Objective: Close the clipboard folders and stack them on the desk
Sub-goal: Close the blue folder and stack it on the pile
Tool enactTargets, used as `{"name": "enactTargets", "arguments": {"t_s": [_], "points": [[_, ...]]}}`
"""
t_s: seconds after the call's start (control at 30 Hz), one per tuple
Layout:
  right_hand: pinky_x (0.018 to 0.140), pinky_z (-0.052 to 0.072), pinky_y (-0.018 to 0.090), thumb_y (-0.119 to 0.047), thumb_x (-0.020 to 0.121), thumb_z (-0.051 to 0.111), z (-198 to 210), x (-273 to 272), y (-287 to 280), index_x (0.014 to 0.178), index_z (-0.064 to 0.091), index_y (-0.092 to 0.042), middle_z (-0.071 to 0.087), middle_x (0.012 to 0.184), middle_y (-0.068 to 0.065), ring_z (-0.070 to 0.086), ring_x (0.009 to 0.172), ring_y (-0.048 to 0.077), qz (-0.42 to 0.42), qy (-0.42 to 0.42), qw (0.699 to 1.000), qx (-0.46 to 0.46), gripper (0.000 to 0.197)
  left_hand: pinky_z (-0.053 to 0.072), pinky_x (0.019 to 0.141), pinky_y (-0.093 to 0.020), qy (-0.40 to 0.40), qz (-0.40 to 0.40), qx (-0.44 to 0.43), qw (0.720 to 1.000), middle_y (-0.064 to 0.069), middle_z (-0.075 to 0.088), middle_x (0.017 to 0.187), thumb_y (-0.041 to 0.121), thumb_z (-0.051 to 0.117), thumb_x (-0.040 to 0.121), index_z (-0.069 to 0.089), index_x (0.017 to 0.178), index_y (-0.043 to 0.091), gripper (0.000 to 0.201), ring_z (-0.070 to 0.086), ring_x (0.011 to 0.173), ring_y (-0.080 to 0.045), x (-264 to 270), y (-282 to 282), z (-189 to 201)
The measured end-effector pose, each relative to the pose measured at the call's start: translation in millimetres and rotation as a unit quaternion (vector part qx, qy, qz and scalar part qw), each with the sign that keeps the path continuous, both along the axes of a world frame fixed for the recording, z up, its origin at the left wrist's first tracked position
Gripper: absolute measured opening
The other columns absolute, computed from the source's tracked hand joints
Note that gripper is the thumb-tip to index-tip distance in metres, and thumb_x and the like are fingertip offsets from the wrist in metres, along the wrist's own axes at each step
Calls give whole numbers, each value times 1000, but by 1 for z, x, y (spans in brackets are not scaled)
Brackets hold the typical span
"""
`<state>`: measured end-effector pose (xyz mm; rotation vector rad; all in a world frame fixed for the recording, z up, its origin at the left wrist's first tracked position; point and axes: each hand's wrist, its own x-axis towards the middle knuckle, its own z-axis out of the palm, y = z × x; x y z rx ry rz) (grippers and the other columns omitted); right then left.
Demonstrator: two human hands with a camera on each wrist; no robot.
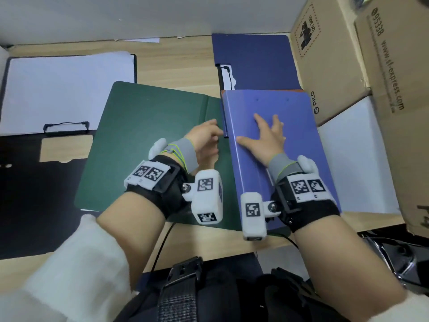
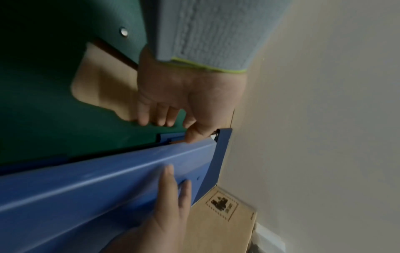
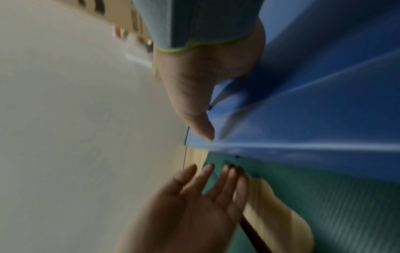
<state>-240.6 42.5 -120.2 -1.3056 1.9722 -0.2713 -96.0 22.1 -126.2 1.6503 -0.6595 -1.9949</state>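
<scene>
- Right hand (image 1: 267, 138): flat, fingers spread, palm pressing down on the closed blue folder (image 1: 278, 159), which lies on the desk (image 1: 176, 61) directly under that hand.
- Left hand (image 1: 205, 140): just left of the right hand, at the blue folder's left (spine) edge. Fingers loosely curled, thumb tip touching that edge in the left wrist view; no firm grasp seen.
- Green folder (image 1: 144, 140): lying open under and to the left of the left hand; the blue folder overlaps its right half.
- Dark blue folder (image 1: 255, 63): beyond the right hand's fingertips, flat on the desk, wire clip visible, near end covered by the blue folder.
- Black folder (image 1: 23, 194): well left of the left hand, open, holding white paper (image 1: 65, 89) under a black clip (image 1: 66, 127).
- Cardboard boxes (image 1: 348, 66): close on the right of the right hand, crowding the far right side of the desk; the nearer box sits just beside the blue folder's far right corner.
- White sheet (image 1: 355, 159): right of the right hand, partly under the blue folder.
</scene>
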Motion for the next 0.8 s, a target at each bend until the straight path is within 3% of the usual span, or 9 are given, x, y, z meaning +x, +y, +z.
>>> {"name": "enactTargets", "arguments": {"t_s": [0.03, 0.07, 0.1, 0.13, 0.2, 0.3, 0.53, 0.67, 0.8], "points": [[118, -5, 48, -40, 77, 69, -1, 10, -3, 148, 18, -33, -12, 160, 6, -15, 148, 26, 47, 16, 999, -3, 88, 34, 61, -26, 16, 37, 16, 999, 1, 44, 79, 14, 41, 95, 50, 86, 27, 18, 34, 61, -10, 3, -7, -3], [117, -6, 50, -40, 73, 72, -4, 19, -4, 149, 11, -36, -16, 160, 5, -18, 147, 26, 93, 44, 995, -1, 97, 38, 67, -29, 28, 55, 30, 998, 0, 51, 90, 24, 42, 96, 55, 97, 27, 13, 35, 62, -12, 5, -12, -2], [116, -6, 53, -36, 70, 75, -7, 27, -6, 148, 3, -40, -21, 159, 4, -21, 146, 27, 132, 81, 988, 6, 106, 40, 73, -30, 31, 51, 46, 997, -2, 55, 104, 33, 41, 97, 56, 112, 26, 23, 37, 64, -13, 6, -18, -2], [115, -6, 57, -30, 69, 75, -13, 33, -8, 147, -5, -42, -26, 157, 4, -23, 145, 28, 159, 122, 980, 16, 113, 41, 74, -28, 25, 41, 61, 997, -2, 57, 112, 39, 38, 97, 55, 112, 26, 26, 39, 66, -13, 4, -24, -5], [112, -4, 62, -17, 67, 73, -22, 37, -8, 143, -18, -46, -33, 155, 3, -26, 144, 30, 190, 196, 962, 23, 122, 37, 59, -23, -3, 36, 72, 997, 0, 58, 95, 45, 35, 97, 49, 80, 23, 31, 38, 63, -12, 3, -32, -6], [110, -1, 65, -10, 68, 67, -29, 36, -10, 140, -24, -48, -34, 154, 2, -24, 144, 31, 196, 226, 954, 25, 122, 28, 48, -21, -53, 32, 77, 995, 1, 51, 73, 43, 34, 98, 46, 76, 14, 39, 38, 56, -11, -3, -42, -4], [108, 3, 69, -20, 82, 57, -30, 40, -12, 139, -19, -53, -29, 156, 0, -20, 146, 31, 173, 225, 959, 16, 100, 22, 52, -21, -81, -57, 70, 993, 0, 40, 66, 23, 32, 100, 41, 64, 14, 38, 33, 56, -10, -16, -54, 5], [102, 8, 75, -26, 87, 53, -32, 46, -13, 140, -17, -51, -25, 157, 5, -16, 145, 37, 174, 250, 953, 2, 91, 27, 51, -21, -95, -62, 62, 992, -2, 42, 61, 17, 36, 98, 46, 62, 11, 37, 34, 55, -14, -14, -58, 3], [102, 11, 76, -20, 89, 50, -29, 49, -14, 142, -17, -49, -24, 157, 7, -15, 145, 40, 182, 254, 950, 7, 90, 37, 59, -20, -60, -25, 60, 996, -2, 48, 71, 14, 36, 98, 50, 68, 11, 33, 45, 62, -13, -12, -59, -2]]}}
